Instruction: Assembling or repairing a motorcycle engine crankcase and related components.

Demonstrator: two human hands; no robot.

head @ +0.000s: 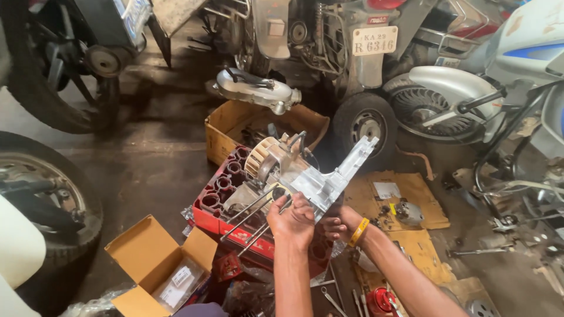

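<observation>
While two hands (pixel 292 220) (pixel 338 226) hold one engine case (pixel 305 176) — four studs (pixel 249 214) protrude.

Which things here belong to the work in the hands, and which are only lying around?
In the work:
- left hand, on the long studs
- right hand, under the engine case
- red crate that carries the engine

Lying about:
- open cardboard box
- grey cover on the brown box
- small part on flat cardboard
- parked scooter wheel
</observation>
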